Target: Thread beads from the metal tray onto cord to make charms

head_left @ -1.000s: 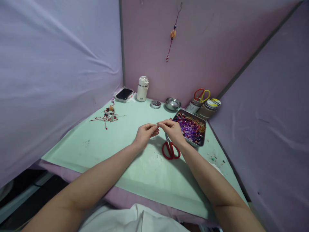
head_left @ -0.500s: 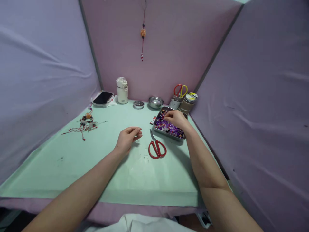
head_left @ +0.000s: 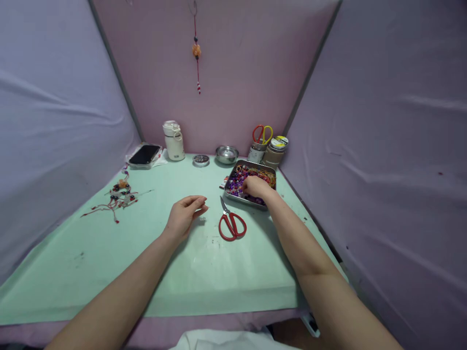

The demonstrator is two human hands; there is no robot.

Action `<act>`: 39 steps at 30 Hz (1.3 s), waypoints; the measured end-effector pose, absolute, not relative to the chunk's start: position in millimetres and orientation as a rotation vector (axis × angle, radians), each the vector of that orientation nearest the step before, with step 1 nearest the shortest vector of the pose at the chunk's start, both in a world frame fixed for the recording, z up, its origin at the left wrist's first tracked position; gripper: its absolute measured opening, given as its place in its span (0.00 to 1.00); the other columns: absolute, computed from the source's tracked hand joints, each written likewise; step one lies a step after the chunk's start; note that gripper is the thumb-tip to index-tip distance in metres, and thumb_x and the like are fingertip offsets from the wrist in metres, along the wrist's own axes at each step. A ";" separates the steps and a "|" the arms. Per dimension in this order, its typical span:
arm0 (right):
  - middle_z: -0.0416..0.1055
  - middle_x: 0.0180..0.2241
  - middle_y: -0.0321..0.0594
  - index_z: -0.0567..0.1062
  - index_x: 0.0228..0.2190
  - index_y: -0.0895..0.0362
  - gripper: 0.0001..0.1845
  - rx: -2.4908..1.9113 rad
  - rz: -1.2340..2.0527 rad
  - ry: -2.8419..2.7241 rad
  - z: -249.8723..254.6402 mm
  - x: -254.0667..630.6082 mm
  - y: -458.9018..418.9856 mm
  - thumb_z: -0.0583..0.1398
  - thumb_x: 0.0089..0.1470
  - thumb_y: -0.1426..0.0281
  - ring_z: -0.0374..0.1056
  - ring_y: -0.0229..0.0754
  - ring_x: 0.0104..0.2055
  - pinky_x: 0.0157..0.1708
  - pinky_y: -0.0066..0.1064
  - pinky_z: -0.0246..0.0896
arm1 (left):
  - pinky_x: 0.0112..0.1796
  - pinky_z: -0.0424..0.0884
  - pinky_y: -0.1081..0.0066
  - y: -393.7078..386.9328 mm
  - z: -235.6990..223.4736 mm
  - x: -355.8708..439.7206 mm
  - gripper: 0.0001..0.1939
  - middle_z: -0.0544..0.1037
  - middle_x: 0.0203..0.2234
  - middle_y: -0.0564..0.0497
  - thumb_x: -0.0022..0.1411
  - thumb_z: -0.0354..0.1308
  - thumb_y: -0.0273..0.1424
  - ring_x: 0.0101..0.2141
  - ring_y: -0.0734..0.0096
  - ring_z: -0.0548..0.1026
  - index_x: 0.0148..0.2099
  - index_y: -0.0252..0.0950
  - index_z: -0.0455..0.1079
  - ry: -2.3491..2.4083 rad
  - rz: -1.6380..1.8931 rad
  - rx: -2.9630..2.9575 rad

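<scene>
My left hand (head_left: pixel 184 216) hovers low over the cloth left of the scissors, thumb and forefinger brought together. Whatever is between those fingertips is too small to make out. Tiny clear beads (head_left: pixel 203 218) lie just under it. My right hand (head_left: pixel 256 187) reaches into a metal tray (head_left: pixel 245 201) of mostly purple and red beads (head_left: pixel 236 181). Its fingers are bunched together and point down among the beads, so what they grip is hidden. Between the hands lie red-handled scissors (head_left: pixel 232 226), blades pointing away from me.
Beaded red cords (head_left: pixel 122 194) lie at left, near a phone (head_left: pixel 145 155) and a white bottle (head_left: pixel 174 142). Along the back stand a round tin (head_left: pixel 201 160), a steel bowl (head_left: pixel 226 154), a scissors holder (head_left: pixel 256 153) and a jar (head_left: pixel 275 153). A beaded pendant (head_left: pixel 196 50) hangs on the wall.
My right hand has moved lower and nearer into the beads, uncovering gold-coloured strands at the tray's back. My left hand keeps its pose. The whole view has shifted slightly.
</scene>
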State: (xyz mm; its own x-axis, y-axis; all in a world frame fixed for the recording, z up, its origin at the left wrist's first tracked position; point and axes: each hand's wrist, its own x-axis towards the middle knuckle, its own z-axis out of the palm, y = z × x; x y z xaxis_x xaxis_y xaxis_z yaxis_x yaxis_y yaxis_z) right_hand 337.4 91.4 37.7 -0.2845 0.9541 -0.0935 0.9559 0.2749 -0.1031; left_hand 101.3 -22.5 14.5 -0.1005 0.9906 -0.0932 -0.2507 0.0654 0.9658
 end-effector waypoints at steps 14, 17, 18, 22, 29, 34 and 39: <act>0.74 0.41 0.53 0.78 0.37 0.59 0.12 1.893 -0.164 2.445 39.6 335.7 88.1 0.59 0.50 0.71 0.71 0.50 0.41 0.36 0.32 0.62 | 0.40 0.74 0.68 -22.5 18.7 102.6 0.17 0.73 0.25 0.51 0.43 0.69 0.39 0.28 0.75 0.73 0.32 0.32 0.75 1.157 1.344 0.871; 0.74 0.41 0.54 0.78 0.37 0.59 0.12 1.884 -0.175 2.438 42.5 334.5 86.2 0.59 0.50 0.72 0.71 0.50 0.41 0.36 0.32 0.62 | 0.39 0.74 0.68 -22.8 18.7 102.6 0.17 0.73 0.25 0.51 0.43 0.69 0.39 0.28 0.75 0.73 0.32 0.32 0.75 1.162 1.335 0.871; 0.75 0.41 0.54 0.78 0.36 0.59 0.12 1.881 -0.182 2.434 43.1 334.3 85.7 0.59 0.50 0.72 0.71 0.50 0.41 0.35 0.32 0.62 | 0.40 0.74 0.68 -22.9 18.5 102.5 0.17 0.73 0.25 0.51 0.43 0.69 0.39 0.28 0.75 0.72 0.32 0.32 0.75 1.161 1.333 0.870; 0.75 0.40 0.53 0.78 0.36 0.59 0.12 1.872 -0.197 2.423 44.4 333.8 84.6 0.59 0.49 0.73 0.72 0.50 0.40 0.35 0.32 0.62 | 0.40 0.74 0.67 -22.8 17.5 102.4 0.17 0.73 0.24 0.51 0.43 0.69 0.39 0.28 0.74 0.72 0.32 0.32 0.75 1.149 1.332 0.865; 0.74 0.42 0.54 0.77 0.39 0.59 0.13 1.869 -0.184 2.409 38.7 331.7 86.0 0.58 0.50 0.72 0.70 0.51 0.43 0.38 0.33 0.62 | 0.39 0.74 0.67 -22.9 17.9 102.3 0.18 0.73 0.24 0.51 0.42 0.69 0.39 0.28 0.74 0.72 0.32 0.31 0.75 1.150 1.335 0.870; 0.74 0.41 0.53 0.77 0.36 0.59 0.12 1.855 -0.167 2.401 33.3 330.6 87.7 0.58 0.48 0.72 0.71 0.50 0.40 0.35 0.32 0.61 | 0.41 0.73 0.68 -22.2 15.5 101.5 0.18 0.74 0.27 0.50 0.43 0.69 0.39 0.29 0.76 0.73 0.33 0.32 0.75 1.151 1.327 0.865; 0.75 0.35 0.49 0.76 0.31 0.58 0.08 1.859 -0.097 2.494 39.7 331.5 84.0 0.59 0.48 0.68 0.69 0.47 0.36 0.30 0.30 0.56 | 0.39 0.73 0.69 -23.7 16.1 102.6 0.18 0.73 0.26 0.51 0.43 0.69 0.39 0.28 0.77 0.72 0.33 0.31 0.75 1.141 1.310 0.851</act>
State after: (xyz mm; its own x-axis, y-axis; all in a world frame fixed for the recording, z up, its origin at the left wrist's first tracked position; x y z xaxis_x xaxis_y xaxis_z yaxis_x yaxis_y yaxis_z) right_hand 331.5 84.0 39.7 -0.2864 0.9562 -0.0611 0.9580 0.2848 -0.0323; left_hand 102.6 -23.7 16.1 -0.0932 0.9848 -0.1468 -0.2812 0.1154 0.9527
